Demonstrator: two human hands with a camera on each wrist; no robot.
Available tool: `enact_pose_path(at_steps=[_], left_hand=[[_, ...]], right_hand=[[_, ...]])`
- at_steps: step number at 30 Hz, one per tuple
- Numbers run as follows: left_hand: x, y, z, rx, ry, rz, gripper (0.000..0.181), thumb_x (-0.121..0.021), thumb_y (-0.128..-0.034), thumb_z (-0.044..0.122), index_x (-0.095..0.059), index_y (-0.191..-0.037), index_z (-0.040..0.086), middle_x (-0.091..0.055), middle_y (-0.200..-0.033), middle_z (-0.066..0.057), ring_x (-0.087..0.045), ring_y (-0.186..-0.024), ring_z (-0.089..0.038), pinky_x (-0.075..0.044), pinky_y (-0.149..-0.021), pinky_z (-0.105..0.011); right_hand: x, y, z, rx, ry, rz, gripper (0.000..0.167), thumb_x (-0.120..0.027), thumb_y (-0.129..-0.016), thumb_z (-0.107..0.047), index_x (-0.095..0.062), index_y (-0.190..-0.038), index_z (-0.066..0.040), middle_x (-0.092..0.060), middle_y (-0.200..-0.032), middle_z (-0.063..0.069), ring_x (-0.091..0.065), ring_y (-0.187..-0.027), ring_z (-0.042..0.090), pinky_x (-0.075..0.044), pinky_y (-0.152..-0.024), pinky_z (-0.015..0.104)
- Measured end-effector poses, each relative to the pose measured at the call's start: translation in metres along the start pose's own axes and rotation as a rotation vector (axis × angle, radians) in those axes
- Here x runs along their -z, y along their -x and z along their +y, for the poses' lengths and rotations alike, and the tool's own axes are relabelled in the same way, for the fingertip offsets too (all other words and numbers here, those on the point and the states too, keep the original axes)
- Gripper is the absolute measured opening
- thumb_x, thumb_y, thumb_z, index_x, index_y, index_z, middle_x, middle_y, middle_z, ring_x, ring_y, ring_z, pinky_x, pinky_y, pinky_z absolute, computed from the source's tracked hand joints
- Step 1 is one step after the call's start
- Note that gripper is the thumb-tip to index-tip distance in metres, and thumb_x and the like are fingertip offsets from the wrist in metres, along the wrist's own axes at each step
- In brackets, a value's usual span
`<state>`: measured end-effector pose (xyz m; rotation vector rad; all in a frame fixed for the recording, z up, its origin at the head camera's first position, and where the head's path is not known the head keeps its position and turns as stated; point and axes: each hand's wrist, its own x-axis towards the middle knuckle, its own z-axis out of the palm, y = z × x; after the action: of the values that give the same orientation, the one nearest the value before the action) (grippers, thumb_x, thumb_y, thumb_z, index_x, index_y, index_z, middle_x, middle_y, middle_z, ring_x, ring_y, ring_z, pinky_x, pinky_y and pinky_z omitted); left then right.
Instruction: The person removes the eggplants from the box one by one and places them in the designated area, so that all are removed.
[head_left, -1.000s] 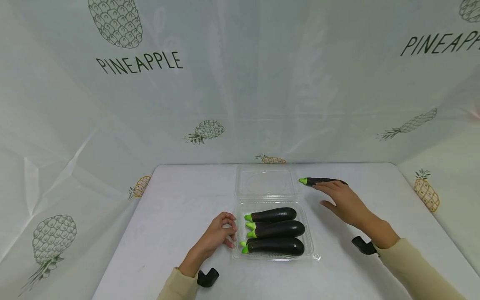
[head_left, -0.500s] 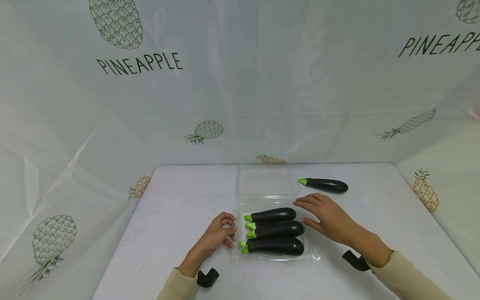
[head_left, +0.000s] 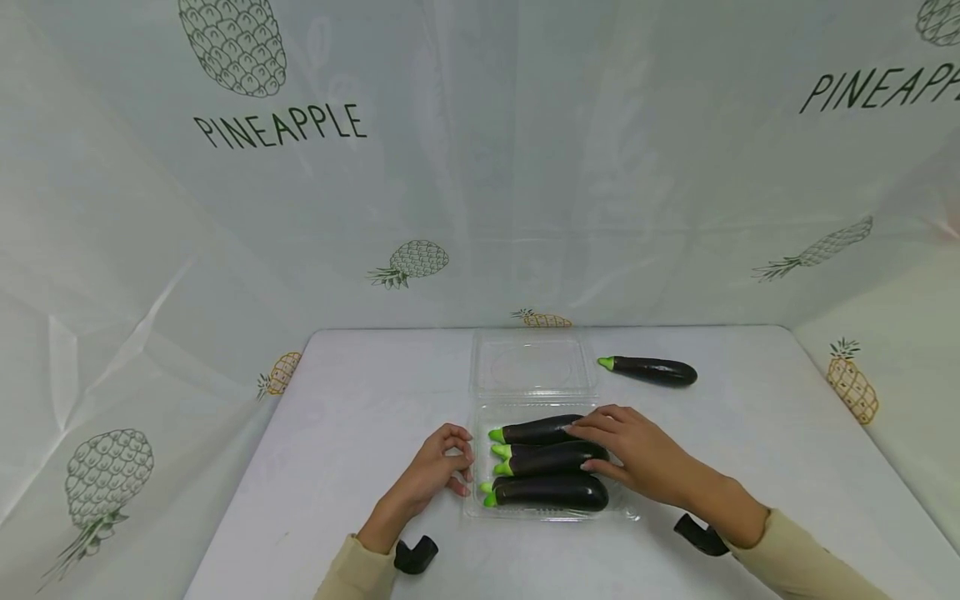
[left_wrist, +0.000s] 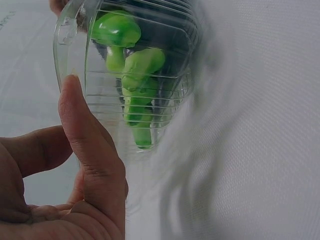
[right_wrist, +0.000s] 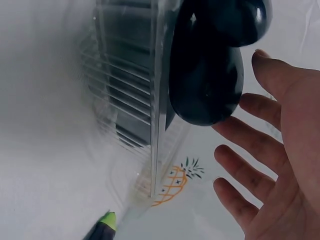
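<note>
A clear plastic clamshell box [head_left: 622,500] stands with its lid [head_left: 534,362] folded back. Inside lie several eggplants [head_left: 551,493], glossy black with green stems pointing left. My left hand [head_left: 435,467] is at the box's left wall, its fingers loosely bent; in the left wrist view a fingertip [left_wrist: 71,87] meets the rim. Over the right ends of the upper eggplants reaches my right hand [head_left: 637,454]. Its fingers are spread and gently bent, and the right wrist view has them beside the blunt end of an eggplant [right_wrist: 205,90]; firm contact is unclear.
One more eggplant [head_left: 652,371] lies on the white table [head_left: 360,383] at the back right, beyond the box. Behind the table hangs a pale sheet [head_left: 480,167] printed with pineapples.
My right hand has come away from the lone eggplant at the back right, moving left and nearer to the eggplants in the box. The left hand stays in place.
</note>
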<state>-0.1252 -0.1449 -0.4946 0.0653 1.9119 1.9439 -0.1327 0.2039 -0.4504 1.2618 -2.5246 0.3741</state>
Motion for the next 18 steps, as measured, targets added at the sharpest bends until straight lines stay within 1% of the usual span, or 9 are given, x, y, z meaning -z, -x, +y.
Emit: enact_pose_path(at_steps=[6, 9, 18], left_hand=[[0.0, -0.0004, -0.0002, 0.0, -0.002, 0.0, 0.031, -0.057, -0.0982, -0.006, -0.044, -0.126, -0.009, -0.053, -0.098, -0.006, -0.058, -0.071, -0.016, -0.057, -0.053, -0.024], [-0.0002, -0.0005, 0.0001, 0.001, -0.003, 0.0, 0.031, -0.057, -0.0979, -0.006, -0.044, -0.126, -0.009, -0.053, -0.098, -0.006, -0.057, -0.071, -0.016, -0.057, -0.053, -0.024], [-0.0002, 0.0007, 0.0008, 0.002, -0.002, 0.0, 0.031, -0.057, -0.0979, -0.006, -0.044, -0.126, -0.009, -0.053, -0.098, -0.005, -0.058, -0.071, -0.017, -0.058, -0.053, -0.024]], right_hand=[[-0.0047, -0.0004, -0.0002, 0.033, -0.001, -0.013, 0.046, -0.084, -0.09, -0.03, -0.073, -0.131, -0.011, -0.072, -0.124, 0.002, -0.064, -0.114, 0.025, -0.058, -0.094, 0.048], [-0.0059, -0.0006, -0.0003, 0.038, 0.003, -0.022, 0.045, -0.085, -0.089, -0.027, -0.073, -0.13, -0.012, -0.072, -0.123, 0.002, -0.065, -0.114, 0.025, -0.058, -0.094, 0.047], [-0.0053, -0.0016, -0.0016, 0.043, -0.015, -0.052, 0.043, -0.085, -0.089, -0.021, -0.074, -0.129, -0.011, -0.072, -0.119, 0.0, -0.065, -0.111, 0.024, -0.058, -0.093, 0.047]])
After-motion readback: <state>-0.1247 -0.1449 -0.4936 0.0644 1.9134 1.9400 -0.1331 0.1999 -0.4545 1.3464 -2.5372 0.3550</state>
